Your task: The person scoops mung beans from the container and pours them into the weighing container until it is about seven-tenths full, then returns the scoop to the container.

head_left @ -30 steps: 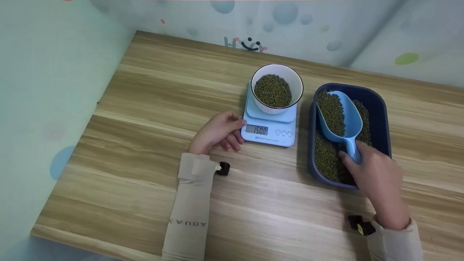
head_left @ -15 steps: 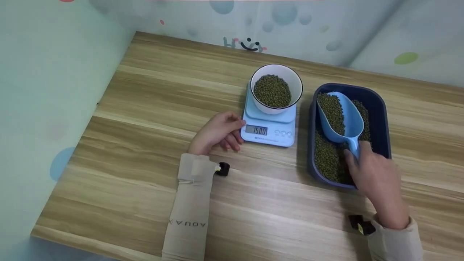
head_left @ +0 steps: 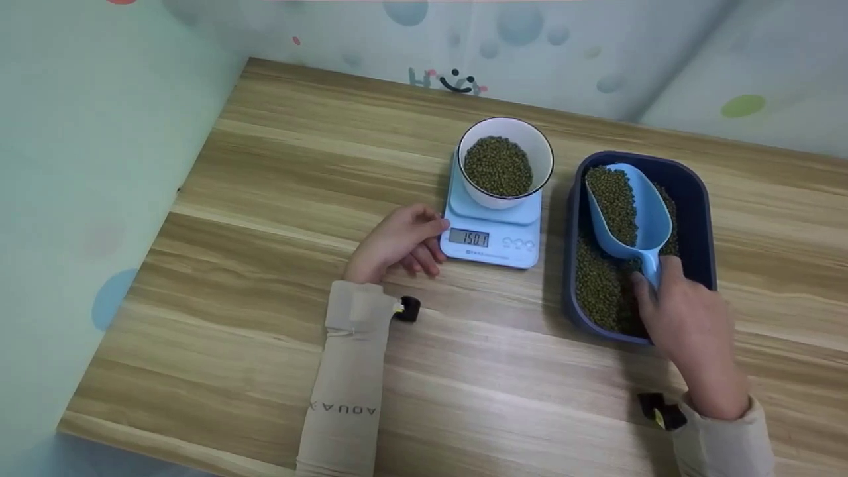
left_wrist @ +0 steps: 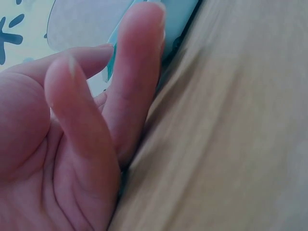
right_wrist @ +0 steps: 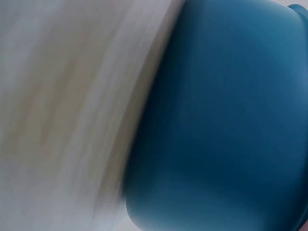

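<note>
In the head view my right hand (head_left: pixel 692 318) grips the handle of a light blue scoop (head_left: pixel 649 215), held over the front right of a dark blue bin (head_left: pixel 571 271). Small green beans, like mung beans (head_left: pixel 613 205), lie heaped in the scoop's left side. More beans (head_left: pixel 596 291) cover part of the bin's floor. A white dark-rimmed bowl (head_left: pixel 542 159) with beans stands on a light blue kitchen scale (head_left: pixel 490 254), whose display is lit. My left hand (head_left: pixel 401 242) rests beside the scale, thumb at its left edge, fingers loosely bent and holding nothing.
The bin's outer wall (right_wrist: pixel 226 120) fills much of the right wrist view. A wood-grain table (head_left: pixel 265 265) carries everything, with a patterned wall covering (head_left: pixel 563 73) along its back and another pale panel (head_left: pixel 99 165) at the left.
My right hand has raised the loaded scoop slightly and shifted it a little to the right within the bin. The last digit on the scale's display turned from 0 to 1. My left hand stayed still.
</note>
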Action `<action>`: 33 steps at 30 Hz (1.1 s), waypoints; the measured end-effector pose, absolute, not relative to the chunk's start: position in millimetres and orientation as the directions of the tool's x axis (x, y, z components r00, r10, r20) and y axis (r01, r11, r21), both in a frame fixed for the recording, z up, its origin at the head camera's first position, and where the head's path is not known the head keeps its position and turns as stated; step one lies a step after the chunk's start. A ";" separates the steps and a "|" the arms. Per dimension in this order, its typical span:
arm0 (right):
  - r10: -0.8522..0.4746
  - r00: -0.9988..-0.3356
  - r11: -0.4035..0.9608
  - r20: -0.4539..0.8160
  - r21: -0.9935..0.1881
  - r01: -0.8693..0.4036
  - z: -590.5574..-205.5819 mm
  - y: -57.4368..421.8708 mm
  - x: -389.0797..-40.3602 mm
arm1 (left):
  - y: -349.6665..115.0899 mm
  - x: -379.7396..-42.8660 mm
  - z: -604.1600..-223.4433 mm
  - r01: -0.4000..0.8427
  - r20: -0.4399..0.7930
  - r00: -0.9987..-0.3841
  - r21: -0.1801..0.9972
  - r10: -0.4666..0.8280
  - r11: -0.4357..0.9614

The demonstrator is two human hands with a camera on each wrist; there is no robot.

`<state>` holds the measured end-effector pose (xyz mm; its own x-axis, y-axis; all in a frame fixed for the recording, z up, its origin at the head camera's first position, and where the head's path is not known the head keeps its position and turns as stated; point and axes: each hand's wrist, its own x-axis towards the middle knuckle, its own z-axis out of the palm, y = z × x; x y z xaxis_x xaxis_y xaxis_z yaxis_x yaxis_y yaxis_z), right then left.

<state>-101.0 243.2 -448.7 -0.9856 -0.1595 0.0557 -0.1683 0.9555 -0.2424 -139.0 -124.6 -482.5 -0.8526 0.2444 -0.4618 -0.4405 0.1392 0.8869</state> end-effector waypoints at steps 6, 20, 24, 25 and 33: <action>-0.145 -0.988 0.955 0.060 -0.253 -0.155 -447.1 242.9 -100.3 | -124.9 -138.9 -483.7 -0.432 -0.451 -0.857 0.893 0.249 0.130; -0.123 -0.992 0.958 0.017 -0.259 -0.123 -445.9 244.2 -100.3 | -122.4 -133.4 -460.2 -0.465 -0.492 -0.836 0.870 0.243 0.163; -0.119 -0.993 0.958 0.013 -0.263 -0.118 -445.7 244.3 -100.3 | -123.7 -137.2 -471.0 -0.467 -0.493 -0.835 0.870 0.245 0.159; -0.119 -0.993 0.957 0.014 -0.263 -0.118 -445.6 244.4 -100.3 | -124.1 -138.1 -474.2 -0.466 -0.491 -0.836 0.871 0.245 0.156; -0.115 -0.990 0.953 0.081 -0.272 -0.133 -446.7 243.1 -99.4 | -124.5 -140.4 -484.5 -0.449 -0.467 -0.849 0.884 0.246 0.130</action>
